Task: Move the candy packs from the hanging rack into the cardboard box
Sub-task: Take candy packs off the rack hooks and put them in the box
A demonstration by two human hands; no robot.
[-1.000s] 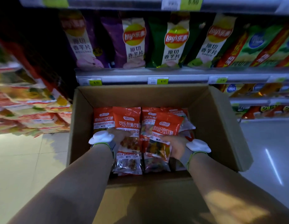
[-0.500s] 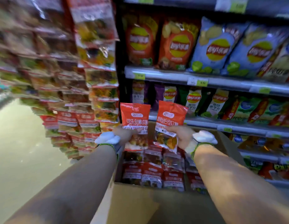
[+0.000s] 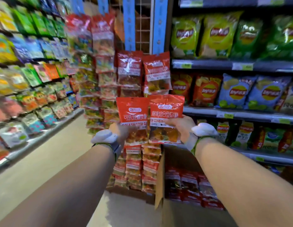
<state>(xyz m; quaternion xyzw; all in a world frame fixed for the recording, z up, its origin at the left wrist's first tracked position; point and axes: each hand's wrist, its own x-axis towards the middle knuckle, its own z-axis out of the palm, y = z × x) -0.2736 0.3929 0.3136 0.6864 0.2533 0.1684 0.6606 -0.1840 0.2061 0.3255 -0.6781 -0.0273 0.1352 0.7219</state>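
Before the hanging rack (image 3: 134, 76), the left hand (image 3: 121, 131) grips a cola gummy pack (image 3: 134, 115) and the right hand (image 3: 183, 128) a combination gummy pack (image 3: 165, 115), both lifted up out of the cardboard box (image 3: 159, 182), seemingly reversing the transfer.

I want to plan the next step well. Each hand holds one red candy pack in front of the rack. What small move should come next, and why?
Probably lower both packs toward the cardboard box. The left hand grips the cola pack and the right hand grips the combination pack, both raised before the hanging rack. The box stands open below, with packs already inside.
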